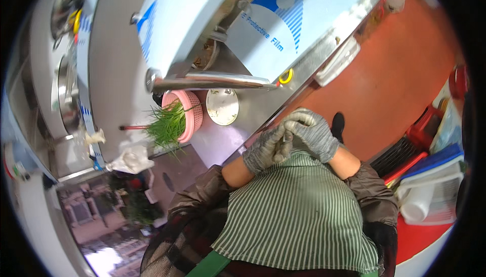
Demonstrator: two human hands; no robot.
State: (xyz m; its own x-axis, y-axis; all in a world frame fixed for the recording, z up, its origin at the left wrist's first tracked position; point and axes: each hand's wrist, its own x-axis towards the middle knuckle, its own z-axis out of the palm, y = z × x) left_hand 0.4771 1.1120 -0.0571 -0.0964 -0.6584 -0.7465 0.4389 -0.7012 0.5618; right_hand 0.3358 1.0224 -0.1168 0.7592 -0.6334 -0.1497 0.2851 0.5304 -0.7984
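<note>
Grey knitted gloves cover both my hands, which meet in front of a striped apron. My left hand has its fingers curled and pressed together. My right hand is bent over towards it, thumb and fingers closed, the fingertips touching the left. Whatever lies between the fingers is too small or hidden to make out. To the left, on the steel counter, stands a pink basket holding long thin green stalks, like chives. Beside the basket lies a white patterned plate, apart from my hands.
A shiny metal bar crosses above the plate. A yellow-handled tool lies near the counter's edge. Film-covered steel panels rise ahead. At right, crates and a white plastic basket stand on the red floor.
</note>
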